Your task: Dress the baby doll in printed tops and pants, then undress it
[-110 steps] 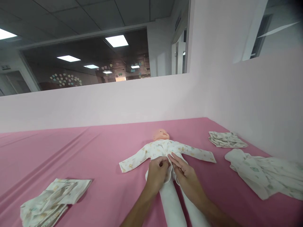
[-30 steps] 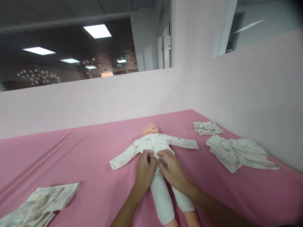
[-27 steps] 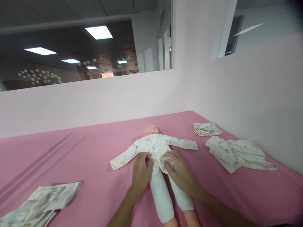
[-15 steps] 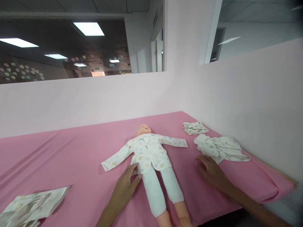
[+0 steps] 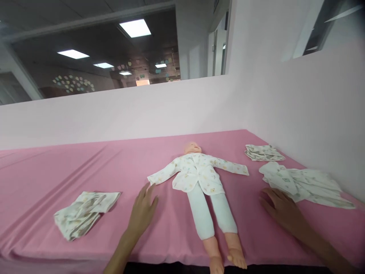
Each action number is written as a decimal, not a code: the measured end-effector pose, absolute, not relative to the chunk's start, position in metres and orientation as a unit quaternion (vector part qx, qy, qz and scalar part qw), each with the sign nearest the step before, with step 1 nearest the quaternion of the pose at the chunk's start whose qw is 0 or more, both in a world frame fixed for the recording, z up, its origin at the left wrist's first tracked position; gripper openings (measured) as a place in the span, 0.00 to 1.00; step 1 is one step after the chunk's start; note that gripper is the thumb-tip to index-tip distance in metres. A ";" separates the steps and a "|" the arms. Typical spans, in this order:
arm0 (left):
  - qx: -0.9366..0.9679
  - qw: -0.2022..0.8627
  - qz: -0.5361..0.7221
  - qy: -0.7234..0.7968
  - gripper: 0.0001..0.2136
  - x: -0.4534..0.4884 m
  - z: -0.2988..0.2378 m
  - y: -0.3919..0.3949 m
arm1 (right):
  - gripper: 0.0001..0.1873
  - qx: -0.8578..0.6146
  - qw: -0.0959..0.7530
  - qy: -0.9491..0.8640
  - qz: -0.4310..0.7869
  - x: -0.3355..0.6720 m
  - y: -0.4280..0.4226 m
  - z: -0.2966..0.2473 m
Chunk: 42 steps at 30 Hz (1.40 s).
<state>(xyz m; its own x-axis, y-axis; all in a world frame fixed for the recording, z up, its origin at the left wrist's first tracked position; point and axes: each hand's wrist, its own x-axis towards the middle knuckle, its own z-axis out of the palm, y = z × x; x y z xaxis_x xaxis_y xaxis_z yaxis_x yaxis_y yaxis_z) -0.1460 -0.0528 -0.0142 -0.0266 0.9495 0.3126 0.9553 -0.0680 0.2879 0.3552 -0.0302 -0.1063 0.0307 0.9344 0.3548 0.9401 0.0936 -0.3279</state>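
A baby doll (image 5: 199, 179) lies on its back on the pink cloth (image 5: 142, 160), dressed in a white printed top and white trousers, bare feet at the near edge. My left hand (image 5: 142, 209) rests flat and open on the cloth, just left of the doll, near the end of its sleeve. My right hand (image 5: 281, 209) lies flat with fingers spread, to the right of the doll, its fingertips close to a loose white printed garment (image 5: 302, 182). Neither hand holds anything.
A folded printed cloth (image 5: 84, 213) lies at the near left. A smaller folded cloth (image 5: 264, 152) sits at the far right beside the pale wall (image 5: 299, 114). The table's front edge runs just below my wrists.
Both hands left the doll's top and moved apart, the left to the cloth beside the sleeve, the right toward the loose garment. The view swung left and the doll's top lies closed.
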 end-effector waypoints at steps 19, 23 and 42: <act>-0.438 0.137 -0.309 -0.833 0.22 -0.235 0.045 -0.126 | 0.27 -0.648 0.328 -0.687 -0.032 0.313 -0.050 -0.083; -0.422 0.022 -0.537 -0.730 0.20 -0.159 0.076 -0.129 | 0.28 -0.603 0.363 -0.705 0.081 0.235 -0.088 -0.034; -0.593 -0.462 -0.486 -0.447 0.20 -0.047 0.090 -0.137 | 0.14 -0.412 0.410 -0.701 0.414 0.140 -0.126 0.094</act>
<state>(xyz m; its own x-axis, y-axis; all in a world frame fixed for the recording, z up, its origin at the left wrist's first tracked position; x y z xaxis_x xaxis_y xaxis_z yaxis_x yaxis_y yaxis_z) -0.0467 -0.1374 0.0903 0.1289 0.9782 0.1629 0.0814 -0.1742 0.9814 0.1396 -0.1258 0.0940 -0.3251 0.9163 0.2338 0.2380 0.3186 -0.9175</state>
